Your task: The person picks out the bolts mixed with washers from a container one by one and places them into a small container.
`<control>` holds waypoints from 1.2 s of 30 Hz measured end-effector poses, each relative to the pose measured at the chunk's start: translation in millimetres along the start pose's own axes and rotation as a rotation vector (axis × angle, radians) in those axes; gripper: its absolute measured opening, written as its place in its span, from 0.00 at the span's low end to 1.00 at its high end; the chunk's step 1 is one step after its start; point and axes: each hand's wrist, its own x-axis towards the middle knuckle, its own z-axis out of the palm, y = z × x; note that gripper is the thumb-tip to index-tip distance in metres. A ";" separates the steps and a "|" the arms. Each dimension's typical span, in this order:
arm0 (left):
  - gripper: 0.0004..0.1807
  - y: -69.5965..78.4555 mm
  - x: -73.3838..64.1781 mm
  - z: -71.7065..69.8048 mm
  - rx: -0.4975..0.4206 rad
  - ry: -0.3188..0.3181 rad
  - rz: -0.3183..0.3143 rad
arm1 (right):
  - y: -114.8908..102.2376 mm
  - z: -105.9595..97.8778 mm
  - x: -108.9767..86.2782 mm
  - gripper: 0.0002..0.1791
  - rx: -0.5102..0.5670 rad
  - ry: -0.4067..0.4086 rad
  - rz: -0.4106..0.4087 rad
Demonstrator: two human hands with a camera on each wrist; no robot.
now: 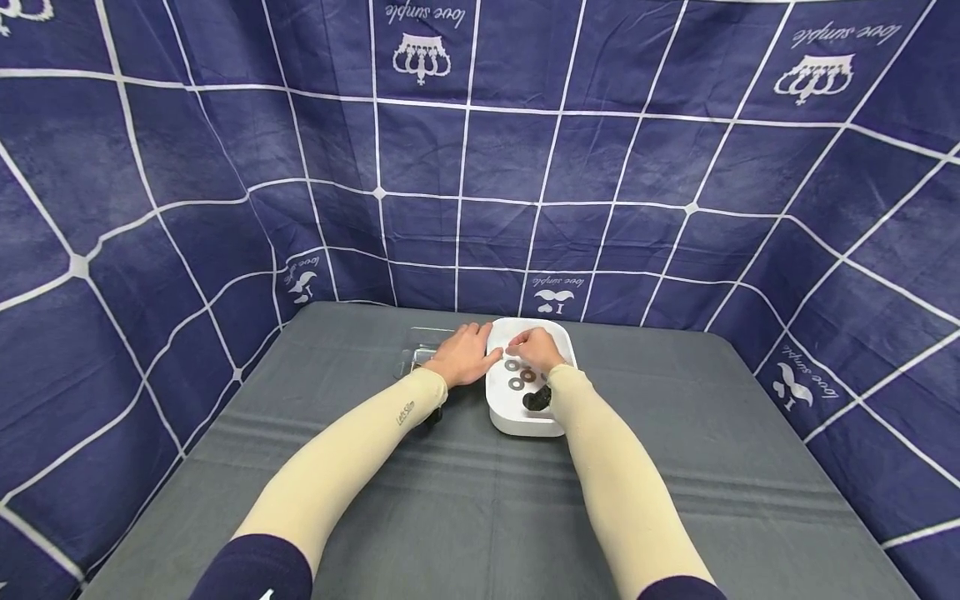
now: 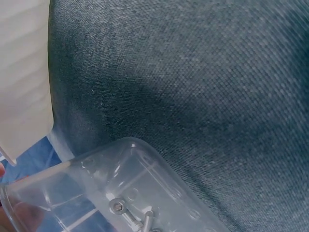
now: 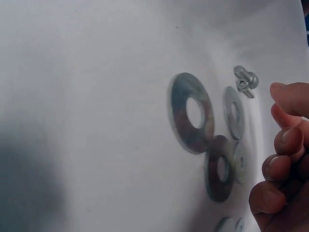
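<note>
My right hand [image 1: 536, 348] reaches inside a white bin [image 1: 525, 427]. Its fingers are curled with the tips close together; whether anything is pinched between them I cannot tell. In the right wrist view, small silver screws [image 3: 248, 79] lie just beyond the fingertips. Several flat metal washers [image 3: 178, 113] are spread over the bin's floor nearby. My left hand [image 1: 462, 356] lies at the bin's left side with fingers extended, near the rim. Beside it is a clear plastic box [image 2: 159, 179], partly hidden by the hand in the head view, with silver screws [image 2: 117, 207] in it.
A grey cloth-covered table [image 1: 480, 517] carries the bin and the box near its far edge. Blue fabric with white lines [image 1: 420, 150] hangs close behind the bin and along both sides.
</note>
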 end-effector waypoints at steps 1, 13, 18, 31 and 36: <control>0.37 0.5 0.7 0.5 -0.004 -0.001 0.003 | 0.8 1.1 -0.1 0.09 0.000 -0.001 0.014; 0.40 2.6 8.0 6.6 0.024 -0.023 -0.017 | 1.7 9.8 3.7 0.09 0.033 -0.017 0.072; 0.40 2.6 9.6 9.0 0.025 -0.022 -0.001 | 3.8 11.2 5.2 0.09 0.023 -0.022 0.088; 0.39 9.4 6.0 10.4 0.036 -0.023 -0.024 | 0.7 11.3 4.7 0.09 -0.063 -0.047 0.111; 0.39 9.3 5.4 9.1 0.037 -0.010 -0.013 | -4.1 8.9 4.2 0.09 -0.148 -0.047 0.100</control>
